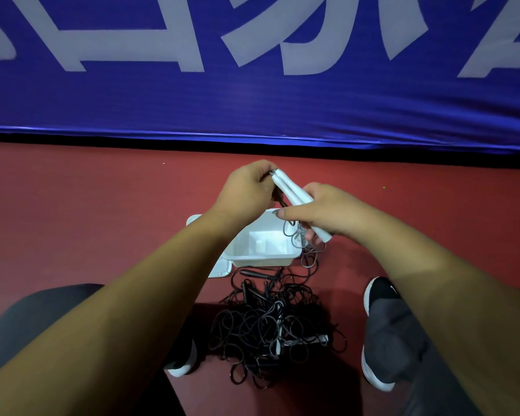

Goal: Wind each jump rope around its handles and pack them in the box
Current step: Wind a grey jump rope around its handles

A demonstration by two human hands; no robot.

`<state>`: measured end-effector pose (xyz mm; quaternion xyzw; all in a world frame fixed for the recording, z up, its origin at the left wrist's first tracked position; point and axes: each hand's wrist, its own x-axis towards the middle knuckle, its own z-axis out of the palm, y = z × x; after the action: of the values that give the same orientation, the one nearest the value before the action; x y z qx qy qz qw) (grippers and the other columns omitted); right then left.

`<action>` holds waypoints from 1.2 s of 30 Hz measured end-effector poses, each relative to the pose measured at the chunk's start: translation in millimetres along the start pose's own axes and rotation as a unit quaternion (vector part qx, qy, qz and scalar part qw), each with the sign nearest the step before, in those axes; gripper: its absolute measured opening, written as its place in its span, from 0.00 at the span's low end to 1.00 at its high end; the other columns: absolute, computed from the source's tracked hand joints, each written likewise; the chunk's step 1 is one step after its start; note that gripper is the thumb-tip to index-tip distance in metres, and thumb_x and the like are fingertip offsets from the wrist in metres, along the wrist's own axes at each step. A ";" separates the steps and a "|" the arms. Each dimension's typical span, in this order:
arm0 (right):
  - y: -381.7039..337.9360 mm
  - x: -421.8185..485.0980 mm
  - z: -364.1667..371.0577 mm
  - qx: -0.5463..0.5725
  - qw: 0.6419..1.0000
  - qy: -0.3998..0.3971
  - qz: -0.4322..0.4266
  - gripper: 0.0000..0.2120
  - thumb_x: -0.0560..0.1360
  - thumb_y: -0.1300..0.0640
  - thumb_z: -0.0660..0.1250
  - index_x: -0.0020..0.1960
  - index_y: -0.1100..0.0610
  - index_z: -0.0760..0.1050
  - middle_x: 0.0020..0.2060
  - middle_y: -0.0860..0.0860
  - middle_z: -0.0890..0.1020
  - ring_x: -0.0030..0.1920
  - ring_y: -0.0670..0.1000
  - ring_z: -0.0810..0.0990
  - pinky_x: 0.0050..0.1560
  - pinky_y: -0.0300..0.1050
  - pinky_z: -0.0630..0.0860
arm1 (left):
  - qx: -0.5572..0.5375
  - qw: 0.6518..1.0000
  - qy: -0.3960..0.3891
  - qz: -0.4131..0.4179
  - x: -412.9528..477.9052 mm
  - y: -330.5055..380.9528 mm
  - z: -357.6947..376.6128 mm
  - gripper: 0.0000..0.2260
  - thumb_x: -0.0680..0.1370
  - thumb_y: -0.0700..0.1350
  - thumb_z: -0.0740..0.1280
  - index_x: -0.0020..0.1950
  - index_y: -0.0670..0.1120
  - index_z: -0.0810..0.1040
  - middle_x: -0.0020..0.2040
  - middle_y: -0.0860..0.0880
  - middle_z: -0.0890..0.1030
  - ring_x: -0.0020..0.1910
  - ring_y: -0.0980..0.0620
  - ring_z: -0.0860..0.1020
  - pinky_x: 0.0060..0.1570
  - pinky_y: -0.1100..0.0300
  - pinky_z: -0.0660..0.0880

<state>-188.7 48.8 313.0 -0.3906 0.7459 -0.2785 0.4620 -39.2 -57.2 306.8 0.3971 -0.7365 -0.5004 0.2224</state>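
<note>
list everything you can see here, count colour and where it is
white handles: two, white, held together above the box
cord: one, grey, hanging in loops from the handles at the box's right edge
box: one, white, open, on the floor below the hands
lid: one, white, flat on the floor at the box's left
rope pile: count unclear, mostly black, tangled on the floor between the feet
banner: one, blue with white letters, along the far edge
floor: red
shoes: two, black with white soles, either side of the pile
left hand: grips the handles' far end
right hand: grips the handles' near end
</note>
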 end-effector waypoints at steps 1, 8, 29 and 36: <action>0.9 1.4 0.7 -0.069 0.996 0.046 -0.022 0.24 0.71 0.45 0.81 0.58 0.52 0.73 0.43 0.51 0.83 0.32 0.51 0.84 0.33 0.47 0.80 | -0.001 1.000 0.012 -0.010 1.3 0.2 -0.2 0.12 0.81 0.36 0.59 0.51 0.45 0.83 0.43 0.44 0.86 0.43 0.44 0.86 0.48 0.47 0.85; 6.5 -1.3 9.8 -0.290 0.921 0.229 -0.125 0.20 0.75 0.50 0.70 0.64 0.45 0.70 0.52 0.48 0.76 0.47 0.57 0.76 0.42 0.50 0.70 | -0.037 0.997 0.047 -0.052 2.0 10.8 0.6 0.13 0.82 0.37 0.58 0.51 0.44 0.83 0.44 0.43 0.86 0.42 0.45 0.87 0.42 0.53 0.86; -8.7 1.5 -2.2 0.110 0.987 0.091 -0.068 0.17 0.66 0.49 0.67 0.54 0.51 0.78 0.34 0.46 0.75 0.33 0.51 0.71 0.31 0.45 0.68 | -0.273 0.956 -0.095 -0.042 8.2 40.4 -31.6 0.05 0.83 0.40 0.69 0.55 0.40 0.81 0.49 0.42 0.85 0.46 0.50 0.84 0.50 0.60 0.84; -1.6 9.0 6.3 0.046 0.971 0.192 -0.136 0.12 0.70 0.44 0.79 0.50 0.46 0.84 0.38 0.46 0.84 0.34 0.43 0.78 0.36 0.40 0.74 | -0.257 0.962 -0.077 -0.050 2.4 46.2 -25.1 0.12 0.80 0.39 0.74 0.56 0.30 0.80 0.47 0.35 0.86 0.43 0.44 0.86 0.43 0.58 0.84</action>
<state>-184.8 40.0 307.4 -0.4059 0.7467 -0.4428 0.2856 -39.2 -64.7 358.9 0.3228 -0.5770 -0.7126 0.2347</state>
